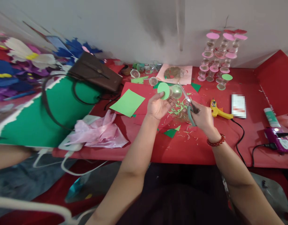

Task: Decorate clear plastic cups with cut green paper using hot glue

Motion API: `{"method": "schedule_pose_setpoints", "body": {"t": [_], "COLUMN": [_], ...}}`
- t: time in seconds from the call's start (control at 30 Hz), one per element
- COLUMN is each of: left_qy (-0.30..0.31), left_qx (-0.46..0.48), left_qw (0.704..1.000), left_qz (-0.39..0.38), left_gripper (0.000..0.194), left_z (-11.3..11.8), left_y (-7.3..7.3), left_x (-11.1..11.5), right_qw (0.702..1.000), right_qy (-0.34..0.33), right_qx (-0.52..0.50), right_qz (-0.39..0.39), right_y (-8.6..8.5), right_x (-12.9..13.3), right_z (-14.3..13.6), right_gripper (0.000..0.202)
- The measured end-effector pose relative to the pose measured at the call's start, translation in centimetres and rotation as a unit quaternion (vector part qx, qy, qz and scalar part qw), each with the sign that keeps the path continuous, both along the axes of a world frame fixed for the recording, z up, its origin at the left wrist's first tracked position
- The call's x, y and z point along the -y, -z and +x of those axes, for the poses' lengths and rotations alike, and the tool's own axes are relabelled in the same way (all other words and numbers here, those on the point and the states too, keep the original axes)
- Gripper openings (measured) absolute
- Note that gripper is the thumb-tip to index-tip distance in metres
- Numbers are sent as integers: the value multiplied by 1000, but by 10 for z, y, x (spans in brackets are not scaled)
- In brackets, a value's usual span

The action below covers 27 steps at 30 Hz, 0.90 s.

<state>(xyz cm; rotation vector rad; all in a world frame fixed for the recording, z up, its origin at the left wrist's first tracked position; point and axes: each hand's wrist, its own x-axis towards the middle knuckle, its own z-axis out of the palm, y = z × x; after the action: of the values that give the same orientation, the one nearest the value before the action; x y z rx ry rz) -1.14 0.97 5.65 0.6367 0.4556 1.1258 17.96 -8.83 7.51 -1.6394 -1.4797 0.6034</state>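
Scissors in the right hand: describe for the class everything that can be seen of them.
The scissors have shiny, metal-looking blades and a grey-green handle, partly hidden by the right hand gripping them. Held above the red table, they slant away from the person and leftward, tips near a clear rounded piece; whether they touch it is unclear.

no legible text, white box's (239,106) print pixelated, green label (272,118) too blurred

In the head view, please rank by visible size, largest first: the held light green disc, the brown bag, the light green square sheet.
1. Brown bag
2. Light green square sheet
3. Light green disc
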Motion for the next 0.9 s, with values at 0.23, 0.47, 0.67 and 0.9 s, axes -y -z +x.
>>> {"method": "schedule_pose_setpoints", "body": {"t": [0.23, 0.47, 0.67, 0.9], "left_qy": [-9, -152, -55, 3], "left_qx": [42, 87, 78, 103], "left_qw": [999, 983, 985, 991], "left_qz": [11, -57, -142, -84], "left_gripper": [36, 23, 13, 13], "left_z": [-7, -19, 7, 12], "left_y": [-5, -4, 1, -5], "left_x": [0, -14, -4, 9], "right_qw": [999, 992, 996, 983], "right_qy": [25, 62, 25, 44], "right_qx": [36, 106, 74, 172], "right_qz": [7, -26, 47, 40], "right_y": [3, 6, 13, 12], "right_x": [-2, -5, -7, -2], "right_z": [1, 0, 8, -4], "right_gripper": [24, 30, 46, 46]}}
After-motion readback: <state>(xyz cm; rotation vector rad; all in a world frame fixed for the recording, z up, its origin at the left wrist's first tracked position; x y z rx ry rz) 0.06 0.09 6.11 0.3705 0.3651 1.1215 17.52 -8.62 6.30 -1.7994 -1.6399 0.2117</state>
